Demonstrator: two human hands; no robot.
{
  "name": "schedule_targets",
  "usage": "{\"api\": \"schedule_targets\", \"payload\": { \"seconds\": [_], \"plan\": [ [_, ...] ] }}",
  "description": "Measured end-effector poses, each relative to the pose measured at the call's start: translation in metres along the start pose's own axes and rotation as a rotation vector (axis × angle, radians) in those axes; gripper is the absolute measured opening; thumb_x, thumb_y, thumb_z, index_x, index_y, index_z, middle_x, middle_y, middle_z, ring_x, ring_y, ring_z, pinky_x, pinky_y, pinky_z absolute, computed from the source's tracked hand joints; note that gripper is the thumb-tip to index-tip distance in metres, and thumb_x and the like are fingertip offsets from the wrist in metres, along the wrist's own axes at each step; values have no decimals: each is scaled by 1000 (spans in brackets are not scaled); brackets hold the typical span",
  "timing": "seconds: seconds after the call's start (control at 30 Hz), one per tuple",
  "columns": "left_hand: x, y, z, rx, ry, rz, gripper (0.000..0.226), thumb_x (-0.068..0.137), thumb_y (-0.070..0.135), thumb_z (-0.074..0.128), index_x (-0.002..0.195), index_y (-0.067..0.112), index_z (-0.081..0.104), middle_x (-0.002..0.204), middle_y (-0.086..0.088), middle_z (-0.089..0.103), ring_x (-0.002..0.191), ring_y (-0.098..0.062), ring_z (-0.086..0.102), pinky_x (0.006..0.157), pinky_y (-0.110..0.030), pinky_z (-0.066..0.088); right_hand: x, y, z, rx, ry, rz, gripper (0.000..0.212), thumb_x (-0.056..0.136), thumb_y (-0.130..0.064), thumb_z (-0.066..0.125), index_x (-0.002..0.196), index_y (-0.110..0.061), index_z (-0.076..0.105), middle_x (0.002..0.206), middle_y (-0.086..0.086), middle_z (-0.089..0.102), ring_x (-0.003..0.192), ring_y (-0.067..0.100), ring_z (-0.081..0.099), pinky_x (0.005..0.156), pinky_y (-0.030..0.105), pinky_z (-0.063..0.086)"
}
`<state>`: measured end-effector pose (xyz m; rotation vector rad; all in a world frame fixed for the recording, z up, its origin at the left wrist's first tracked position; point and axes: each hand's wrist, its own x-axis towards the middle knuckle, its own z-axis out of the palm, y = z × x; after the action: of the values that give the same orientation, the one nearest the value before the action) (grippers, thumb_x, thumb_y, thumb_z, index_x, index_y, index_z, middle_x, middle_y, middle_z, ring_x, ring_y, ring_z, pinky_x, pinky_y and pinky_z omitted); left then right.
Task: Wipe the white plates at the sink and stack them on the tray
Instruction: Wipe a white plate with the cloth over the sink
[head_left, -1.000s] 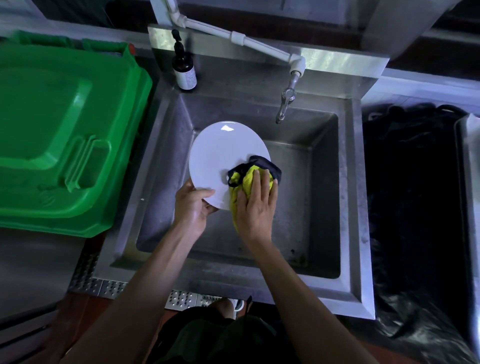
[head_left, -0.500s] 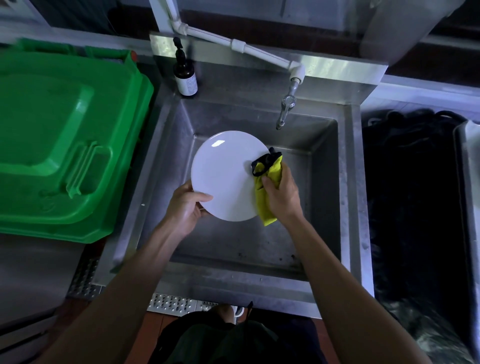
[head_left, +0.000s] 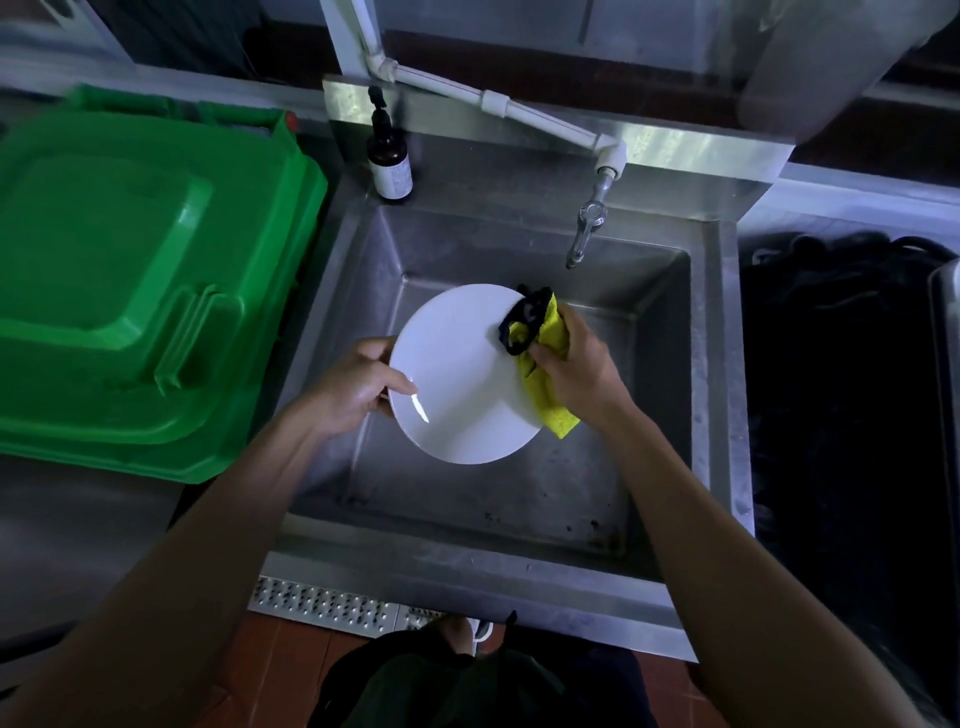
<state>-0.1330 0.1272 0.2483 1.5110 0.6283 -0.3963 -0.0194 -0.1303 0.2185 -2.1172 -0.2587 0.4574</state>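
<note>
Gripping white plate (head_left: 457, 374) rim, left hand (head_left: 353, 387); right hand (head_left: 576, 371) fingers clamped on yellow cloth (head_left: 545, 384), mid-sink (head_left: 717, 395).

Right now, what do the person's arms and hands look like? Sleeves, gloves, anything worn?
Both forearms are bare to the frame edge: no sleeves in view. The left hand and right hand wear no gloves; no rings, watch or wristband show. Dark clothing appears only at the body below.

Open sink basin (head_left: 597, 483) below plate (head_left: 457, 379), tap (head_left: 584, 234) overhanging behind, green bin (head_left: 135, 280) flanking left
</note>
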Motion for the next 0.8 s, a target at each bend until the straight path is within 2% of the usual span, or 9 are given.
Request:
{"api": "schedule_targets", "payload": {
  "seconds": [0.1, 0.23, 0.37, 0.47, 0.57, 0.63, 0.7, 0.73, 0.8],
  "plan": [
    [1, 12, 3, 166, -22, 43, 44, 83, -11, 62, 105, 26, 69, 109, -7, 74, 96, -28, 70, 70, -46, 62, 3, -7, -2, -59, -16, -60, 51, 88, -23, 65, 134, -35, 49, 113, -7, 62, 100, 16, 56, 76, 25, 39],
    [6, 24, 8, 351, -54, 84, 46, 84, -10, 63, 103, 31, 69, 105, -4, 73, 96, -24, 70, 62, -36, 58, 4, -15, -1, -188, -35, -196, 52, 86, -20, 65, 135, -27, 50, 125, -1, 60, 110, 22, 54, 86, 33, 42],
    [11, 31, 14, 528, -72, 111, 61, 84, -9, 61, 129, 31, 68, 111, 7, 72, 107, -19, 65, 85, -42, 57, -1, -22, 1, -319, -18, -296, 51, 84, -19, 67, 133, -21, 53, 126, 4, 60, 114, 29, 52, 90, 38, 41],
    [14, 33, 16, 642, -59, 145, 59, 81, -10, 58, 124, 27, 71, 116, 2, 72, 110, -25, 65, 92, -47, 56, -9, -26, 5, -372, 18, -387, 50, 81, -17, 68, 129, -20, 56, 121, 2, 62, 111, 30, 52, 86, 38, 38],
    [13, 31, 22, 690, -24, 168, 60, 79, -8, 54, 117, 34, 73, 114, 0, 73, 105, -24, 66, 89, -50, 58, -17, -26, 9, -404, 92, -420, 49, 76, -9, 68, 124, -15, 61, 115, 3, 64, 106, 33, 55, 82, 39, 38],
    [12, 26, 29, 687, 8, 198, 64, 78, -6, 53, 107, 48, 70, 100, 14, 73, 97, -13, 67, 80, -40, 60, -22, -25, 10, -432, 142, -417, 46, 73, -5, 67, 118, -12, 62, 111, 5, 64, 102, 34, 55, 79, 39, 36],
    [10, 18, 36, 654, 52, 236, 70, 77, -2, 54, 106, 61, 60, 89, 32, 67, 92, 4, 64, 68, -26, 57, -26, -24, 9, -468, 196, -431, 43, 70, -2, 65, 113, -10, 63, 106, 6, 64, 98, 35, 54, 77, 40, 36],
    [9, 13, 39, 614, 76, 264, 70, 77, 0, 55, 110, 62, 58, 88, 39, 65, 93, 9, 64, 66, -18, 54, -28, -24, 8, -483, 224, -442, 42, 68, 0, 64, 109, -8, 64, 102, 7, 64, 95, 35, 54, 76, 41, 37],
    [7, 1, 43, 487, 123, 314, 62, 79, 2, 58, 118, 50, 66, 95, 42, 66, 98, 18, 61, 71, -5, 47, -31, -24, 6, -495, 277, -451, 40, 64, 4, 63, 103, -6, 64, 96, 9, 62, 90, 36, 53, 75, 43, 39]
  ]
}}
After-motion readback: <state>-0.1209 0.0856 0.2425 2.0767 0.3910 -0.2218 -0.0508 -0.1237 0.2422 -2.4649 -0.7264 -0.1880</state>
